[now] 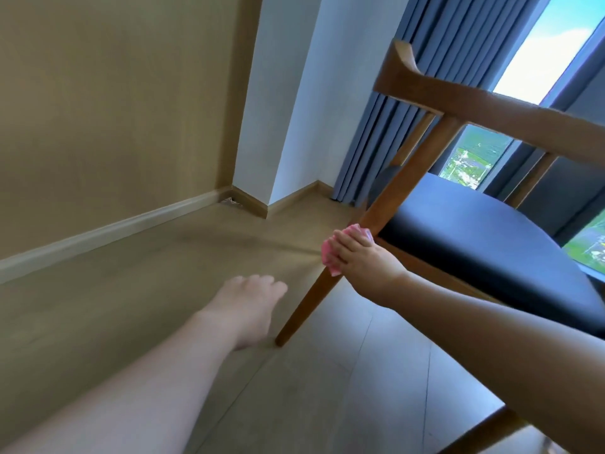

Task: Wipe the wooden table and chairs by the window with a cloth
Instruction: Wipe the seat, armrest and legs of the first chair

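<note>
A pink cloth [330, 253] is wrapped around the back leg [376, 217] of a wooden chair [510, 109] and is gripped there by the right hand [363, 260], fingers curled around cloth and leg. The leg slants from 1 o'clock down to 7 o'clock. The chair's dark blue seat [474, 244] is seen at 3 o'clock from the hand. The left hand [252, 306] is held over the wood floor [131, 290] at 8 o'clock from the cloth, with loose fingers and nothing in it. Blue curtains [435, 60] and a window [540, 50] are seen at 1 o'clock, behind the chair.
</note>
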The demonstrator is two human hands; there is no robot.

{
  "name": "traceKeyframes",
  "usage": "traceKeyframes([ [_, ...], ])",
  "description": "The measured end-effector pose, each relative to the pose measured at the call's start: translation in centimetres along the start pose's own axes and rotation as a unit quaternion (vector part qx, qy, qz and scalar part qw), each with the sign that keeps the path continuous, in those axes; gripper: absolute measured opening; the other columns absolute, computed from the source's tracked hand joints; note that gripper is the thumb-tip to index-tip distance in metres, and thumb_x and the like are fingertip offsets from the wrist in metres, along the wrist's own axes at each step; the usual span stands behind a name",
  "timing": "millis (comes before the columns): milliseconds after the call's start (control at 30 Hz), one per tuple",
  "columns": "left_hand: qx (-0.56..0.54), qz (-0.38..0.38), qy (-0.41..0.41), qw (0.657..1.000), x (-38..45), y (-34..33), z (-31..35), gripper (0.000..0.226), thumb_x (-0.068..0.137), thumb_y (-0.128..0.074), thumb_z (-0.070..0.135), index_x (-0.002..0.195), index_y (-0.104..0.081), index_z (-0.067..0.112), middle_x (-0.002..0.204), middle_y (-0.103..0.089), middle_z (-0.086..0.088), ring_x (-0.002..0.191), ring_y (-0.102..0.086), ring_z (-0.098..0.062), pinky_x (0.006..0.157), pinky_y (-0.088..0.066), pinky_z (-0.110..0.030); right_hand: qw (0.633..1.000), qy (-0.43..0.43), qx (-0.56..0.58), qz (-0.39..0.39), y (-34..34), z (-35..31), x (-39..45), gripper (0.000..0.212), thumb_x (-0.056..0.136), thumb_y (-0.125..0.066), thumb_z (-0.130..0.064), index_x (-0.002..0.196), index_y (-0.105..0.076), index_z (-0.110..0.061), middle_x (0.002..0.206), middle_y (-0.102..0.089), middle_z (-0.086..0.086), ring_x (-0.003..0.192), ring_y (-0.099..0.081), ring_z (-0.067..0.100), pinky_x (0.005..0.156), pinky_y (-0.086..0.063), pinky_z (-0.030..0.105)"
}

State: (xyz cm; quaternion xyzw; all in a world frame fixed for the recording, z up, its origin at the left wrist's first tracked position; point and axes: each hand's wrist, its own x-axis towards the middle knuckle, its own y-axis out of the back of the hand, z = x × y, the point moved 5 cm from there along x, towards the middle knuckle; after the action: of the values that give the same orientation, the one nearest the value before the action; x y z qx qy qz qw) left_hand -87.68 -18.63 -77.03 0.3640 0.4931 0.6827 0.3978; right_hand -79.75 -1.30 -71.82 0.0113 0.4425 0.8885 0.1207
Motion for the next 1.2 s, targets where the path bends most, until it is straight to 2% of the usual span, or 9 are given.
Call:
traceKeyframes([
  [67,0.014,0.003,-0.013,1.000,-0.3,0.2,0.1,0.040,0.086,-0.039,0.007,0.120,-0.048,0.025,0.113,-0.053,0.002,0.099,-0.051,-0.021,0.077,-0.037,-0.029,0.998,0.001,0.067,0.001,-0.5,-0.3,0.2,0.047,0.102,-0.034,-0.018,0.149,-0.032,-0.018,0.160,-0.016,0.009,0.147,-0.002,0.029,0.119,0.005,0.043],
  [167,0.012,0.019,-0.007,1.000,-0.3,0.9,-0.2,0.038,0.087,-0.041,0.009,0.121,-0.048,0.026,0.113,-0.053,0.003,0.099,-0.051,-0.021,0.076,-0.036,-0.028,0.997,0.057,0.025,-0.043,-0.1,-0.8,0.0,0.043,0.104,-0.029,-0.026,0.146,-0.037,-0.022,0.158,-0.022,0.003,0.148,-0.005,0.025,0.119,0.004,0.044],
  [300,-0.010,0.036,0.016,0.999,-0.3,1.7,-0.7,0.042,0.092,-0.042,0.018,0.132,-0.041,0.028,0.125,-0.052,0.004,0.109,-0.051,-0.020,0.088,-0.042,-0.031,0.985,0.112,0.059,-0.121,1.9,-2.1,-0.6,0.038,0.096,-0.050,-0.024,0.134,-0.054,-0.026,0.139,-0.045,0.000,0.136,-0.031,0.024,0.114,-0.024,0.050],
  [400,-0.039,0.025,0.059,0.997,-0.8,2.4,-1.2,0.058,0.092,-0.050,0.032,0.145,-0.025,0.029,0.143,-0.040,0.006,0.124,-0.045,-0.019,0.098,-0.038,-0.031,0.979,0.116,0.145,-0.083,4.5,-2.2,-0.8,0.057,0.090,-0.052,-0.001,0.139,-0.047,-0.029,0.137,-0.047,0.001,0.128,-0.042,0.025,0.105,-0.040,0.042],
  [533,-0.147,0.015,0.101,0.984,-2.0,6.6,-1.0,0.075,0.089,-0.060,0.039,0.149,-0.017,0.030,0.150,-0.030,0.009,0.132,-0.040,-0.018,0.108,-0.036,-0.035,0.942,0.102,0.317,-0.033,11.1,-0.8,-0.9,0.068,0.084,-0.052,0.010,0.140,-0.047,-0.029,0.144,-0.044,0.000,0.130,-0.043,0.023,0.102,-0.044,0.036],
  [733,-0.266,0.048,0.066,0.960,-4.6,23.3,0.4,0.048,0.083,-0.065,0.023,0.127,-0.049,0.031,0.112,-0.050,0.028,0.103,-0.053,0.003,0.087,-0.041,-0.008,0.893,0.199,0.403,-0.016,27.3,3.9,-2.0,0.070,0.079,-0.048,0.014,0.139,-0.049,-0.023,0.136,-0.049,0.005,0.122,-0.047,0.026,0.095,-0.046,0.039],
  [867,-0.324,0.083,0.051,0.941,-4.9,38.7,1.6,0.053,0.078,-0.066,0.026,0.126,-0.050,0.039,0.117,-0.053,0.032,0.104,-0.059,0.002,0.089,-0.050,-0.023,0.876,0.185,0.445,-0.028,39.3,11.3,-2.3,0.076,0.082,-0.045,0.014,0.146,-0.038,-0.027,0.148,-0.039,-0.002,0.133,-0.038,0.018,0.104,-0.039,0.030],
  [967,-0.368,0.086,0.044,0.925,-4.2,50.6,2.9,0.046,0.080,-0.061,0.023,0.115,-0.056,0.054,0.113,-0.061,0.026,0.100,-0.063,-0.002,0.085,-0.050,-0.018,0.860,0.154,0.486,-0.030,48.9,16.9,-2.7,0.075,0.085,-0.045,0.012,0.146,-0.037,-0.032,0.148,-0.037,-0.009,0.134,-0.039,0.015,0.106,-0.040,0.031],
  [1200,-0.393,0.089,0.041,0.914,-0.3,67.6,2.3,0.042,0.078,-0.065,0.013,0.090,-0.063,0.053,0.086,-0.068,0.009,0.079,-0.062,-0.007,0.072,-0.050,-0.019,0.869,0.108,0.483,0.018,61.3,24.3,-1.6,0.074,0.092,-0.045,0.003,0.149,-0.024,-0.039,0.150,-0.033,-0.012,0.128,-0.045,0.016,0.099,-0.046,0.031],
])
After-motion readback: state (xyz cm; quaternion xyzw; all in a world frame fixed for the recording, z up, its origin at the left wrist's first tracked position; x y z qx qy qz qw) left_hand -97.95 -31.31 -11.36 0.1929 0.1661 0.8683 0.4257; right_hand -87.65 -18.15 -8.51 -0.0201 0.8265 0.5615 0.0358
